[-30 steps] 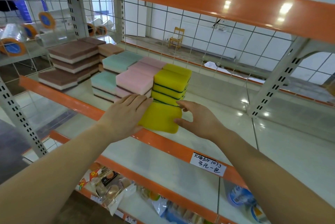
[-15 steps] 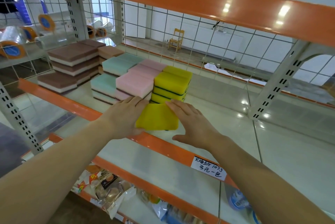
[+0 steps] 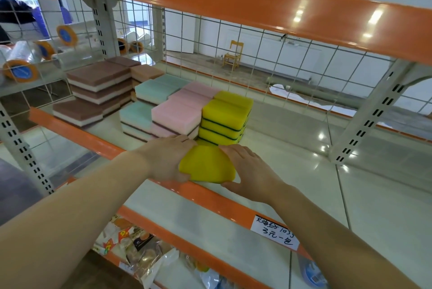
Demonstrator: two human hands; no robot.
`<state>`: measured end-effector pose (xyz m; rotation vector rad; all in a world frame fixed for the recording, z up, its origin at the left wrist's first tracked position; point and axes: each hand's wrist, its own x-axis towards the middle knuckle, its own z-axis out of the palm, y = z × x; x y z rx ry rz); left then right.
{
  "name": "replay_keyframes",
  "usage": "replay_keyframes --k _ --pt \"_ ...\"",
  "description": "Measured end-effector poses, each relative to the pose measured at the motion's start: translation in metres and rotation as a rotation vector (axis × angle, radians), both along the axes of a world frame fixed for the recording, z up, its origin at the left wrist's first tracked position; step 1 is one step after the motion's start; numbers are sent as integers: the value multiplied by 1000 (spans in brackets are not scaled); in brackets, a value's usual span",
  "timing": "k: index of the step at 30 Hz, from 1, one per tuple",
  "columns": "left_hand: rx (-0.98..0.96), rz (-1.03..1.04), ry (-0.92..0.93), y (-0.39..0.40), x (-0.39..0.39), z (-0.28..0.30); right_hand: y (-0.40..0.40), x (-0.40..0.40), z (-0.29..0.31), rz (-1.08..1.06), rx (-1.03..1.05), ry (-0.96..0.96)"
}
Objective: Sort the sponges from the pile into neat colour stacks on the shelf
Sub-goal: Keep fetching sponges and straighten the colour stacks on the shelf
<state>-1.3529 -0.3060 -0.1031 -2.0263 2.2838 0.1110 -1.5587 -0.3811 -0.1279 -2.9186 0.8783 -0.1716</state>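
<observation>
A loose yellow sponge (image 3: 207, 167) lies at the shelf's front edge, just in front of the yellow stack (image 3: 224, 120). My left hand (image 3: 163, 160) holds its left side, fingers laid over the top and thumb hooked round the front corner. My right hand (image 3: 247, 169) presses straight fingers against its right edge. To the left of the yellow stack stand pink stacks (image 3: 177, 113), then teal stacks (image 3: 140, 113), then brown stacks (image 3: 93, 78) with a small tan stack (image 3: 145, 72) behind them.
The shelf (image 3: 292, 160) runs bare and glossy to the right of the yellow stack. An orange front rail (image 3: 210, 197) carries a handwritten price tag (image 3: 275, 232). A wire grid (image 3: 280, 59) backs the shelf, an orange beam (image 3: 233, 3) hangs overhead, and packaged goods (image 3: 140, 251) lie below.
Both hands have slid the loose yellow sponge back from the rail toward the yellow stack. My right hand moved from its far corner onto its right edge.
</observation>
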Motion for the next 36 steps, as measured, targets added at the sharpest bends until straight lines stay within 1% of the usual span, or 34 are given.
replay_keyframes --k 3,6,8,11,14,18,22,25,30,36 --pt "-48 15 -48 -3 3 -1 -6 -2 -1 -26 10 8" --pt "-270 -26 11 -4 10 0 -15 -5 1 -73 23 -12" --pt "-371 -30 37 -6 17 1 -21 -7 3 -105 30 -12" --pt "-417 12 4 -11 25 1 -28 -5 3 -142 57 14" --pt "-364 82 -15 -16 25 4 -33 0 2 -173 102 17" --pt "-209 125 -107 -25 26 1 -37 11 -1 -194 139 5" --pt "-141 172 -143 -32 26 -2 -40 20 -2 -197 145 5" --pt "-129 189 -140 -33 27 -3 -42 25 -2 -188 153 4" --pt "-167 180 -107 -34 26 -4 -42 30 -6 -166 163 32" --pt "-189 170 -75 -33 29 -5 -41 32 -8 -188 173 53"
